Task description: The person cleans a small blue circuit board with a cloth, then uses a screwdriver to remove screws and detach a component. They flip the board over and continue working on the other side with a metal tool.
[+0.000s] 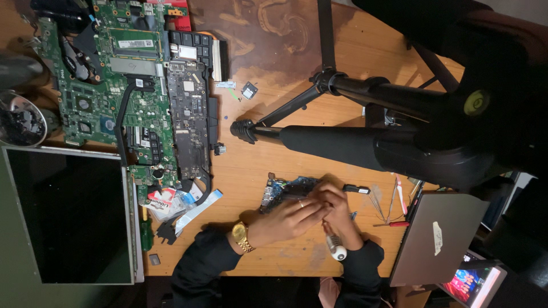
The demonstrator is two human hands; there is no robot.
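A small blue circuit board (281, 189) lies on the wooden table (251, 171) in front of me. My left hand (288, 218), with a gold watch on the wrist and a ring on one finger, rests flat on the board's near edge with its fingers stretched to the right. My right hand (341, 210) is closed around a screwdriver (336, 247) with a silver shaft end and a white cap, its tip hidden under my fingers at the board. The two hands touch each other over the board's right end. A small black part (357, 189) lies just right of my fingers.
Several green motherboards (123, 85) cover the table's far left. A bare laptop screen panel (71, 214) lies at the near left. A black tripod (354, 134) stretches across the middle. A grey closed laptop (436, 236), a red-handled tool (394, 224) and thin tweezers (378, 205) sit at the right.
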